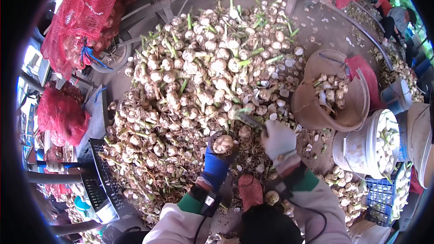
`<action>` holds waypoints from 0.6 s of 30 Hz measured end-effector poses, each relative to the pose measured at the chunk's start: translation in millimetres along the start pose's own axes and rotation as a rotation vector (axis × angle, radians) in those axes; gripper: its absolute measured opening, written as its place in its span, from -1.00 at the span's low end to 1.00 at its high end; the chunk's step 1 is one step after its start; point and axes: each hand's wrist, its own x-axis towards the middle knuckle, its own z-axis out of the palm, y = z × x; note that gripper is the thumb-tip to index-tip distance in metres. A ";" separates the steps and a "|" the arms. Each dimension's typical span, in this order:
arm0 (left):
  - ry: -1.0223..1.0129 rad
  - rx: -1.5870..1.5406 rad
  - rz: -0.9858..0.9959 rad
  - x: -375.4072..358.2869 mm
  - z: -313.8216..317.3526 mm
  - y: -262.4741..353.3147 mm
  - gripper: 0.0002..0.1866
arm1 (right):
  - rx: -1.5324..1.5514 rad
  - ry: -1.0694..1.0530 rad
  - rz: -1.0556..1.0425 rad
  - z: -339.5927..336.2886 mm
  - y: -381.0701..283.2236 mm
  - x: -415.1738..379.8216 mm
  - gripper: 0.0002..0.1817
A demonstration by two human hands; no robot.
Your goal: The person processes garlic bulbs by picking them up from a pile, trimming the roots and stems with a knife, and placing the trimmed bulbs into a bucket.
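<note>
My left hand [217, 162], in a blue glove, is closed around a garlic bulb [223, 144] at the near edge of a large heap of garlic [199, 77]. To its right, my right hand [278, 140], in a pale glove, grips a dark tool [251, 121] that points up and left over the heap. A pale bulb with a green stem end [238, 112] shows beside the tool's tip; whether they touch is unclear.
A broken tan tub [312, 104] holding bulbs stands at right, near a white bucket [361, 142] and a blue crate [380, 196]. Red mesh sacks [79, 22] are at left, beside a black crate [101, 176]. Other people [398, 18] are at upper right.
</note>
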 end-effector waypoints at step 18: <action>0.198 0.288 -0.100 -10.2 29.2 47.2 -0.65 | -0.002 -0.164 0.003 15.4 10.1 -14.2 -0.89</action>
